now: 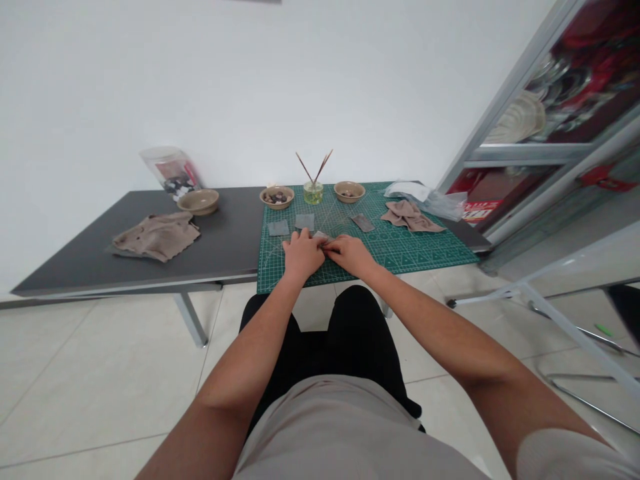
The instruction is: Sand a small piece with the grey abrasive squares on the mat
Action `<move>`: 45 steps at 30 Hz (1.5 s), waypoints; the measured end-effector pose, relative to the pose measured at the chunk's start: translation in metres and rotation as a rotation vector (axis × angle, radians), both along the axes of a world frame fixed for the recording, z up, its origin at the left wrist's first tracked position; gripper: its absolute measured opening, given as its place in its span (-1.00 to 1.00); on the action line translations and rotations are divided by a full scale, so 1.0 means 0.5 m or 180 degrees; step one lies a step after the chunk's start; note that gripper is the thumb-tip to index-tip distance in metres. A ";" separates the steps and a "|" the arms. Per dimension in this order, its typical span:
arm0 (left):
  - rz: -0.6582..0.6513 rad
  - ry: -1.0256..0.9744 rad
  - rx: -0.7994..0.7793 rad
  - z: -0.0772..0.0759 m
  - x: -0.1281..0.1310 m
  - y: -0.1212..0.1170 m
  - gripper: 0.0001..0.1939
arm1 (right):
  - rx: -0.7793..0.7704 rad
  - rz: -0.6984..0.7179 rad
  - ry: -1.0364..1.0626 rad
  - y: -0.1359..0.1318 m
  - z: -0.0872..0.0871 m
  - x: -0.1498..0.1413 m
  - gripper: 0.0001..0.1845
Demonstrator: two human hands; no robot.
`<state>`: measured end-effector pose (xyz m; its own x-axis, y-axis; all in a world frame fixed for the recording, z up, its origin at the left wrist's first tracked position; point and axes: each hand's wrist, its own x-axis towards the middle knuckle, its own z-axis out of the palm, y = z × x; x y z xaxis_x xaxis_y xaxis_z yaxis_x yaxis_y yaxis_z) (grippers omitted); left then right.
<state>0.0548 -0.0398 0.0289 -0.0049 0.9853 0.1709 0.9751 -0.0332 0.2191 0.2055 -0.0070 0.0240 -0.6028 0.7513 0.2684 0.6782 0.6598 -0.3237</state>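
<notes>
Both my hands rest together on the green cutting mat (400,250) near its front edge. My left hand (301,255) lies knuckles up with fingers curled over a small grey piece (320,235) that peeks out beyond it. My right hand (350,253) meets it from the right, fingers pinched on the same piece. Most of the piece is hidden under the fingers. Three more small grey squares (279,228) (305,221) (363,222) lie flat on the mat just beyond my hands.
Dark grey table (225,240) against a white wall. On it: brown cloth (156,236) at left, another brown cloth (411,216) at right, bowls (199,201) (277,197) (349,191), a glass with sticks (313,190), a plastic jar (170,171), a plastic bag (430,199). Metal shelving (550,133) stands at right.
</notes>
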 end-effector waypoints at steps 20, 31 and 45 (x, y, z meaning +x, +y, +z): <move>0.0037 -0.0081 -0.0027 -0.002 -0.002 0.002 -0.56 | 0.0030 0.0230 0.0107 -0.001 -0.014 0.017 -0.77; 0.0017 -0.0102 -0.0084 0.001 -0.003 0.004 -0.56 | 0.0018 0.0161 0.0077 0.001 -0.005 0.004 -0.76; -0.0040 -0.0106 0.0026 0.006 0.002 -0.003 -0.61 | -0.0001 -0.0155 0.0319 0.017 -0.002 0.067 -0.81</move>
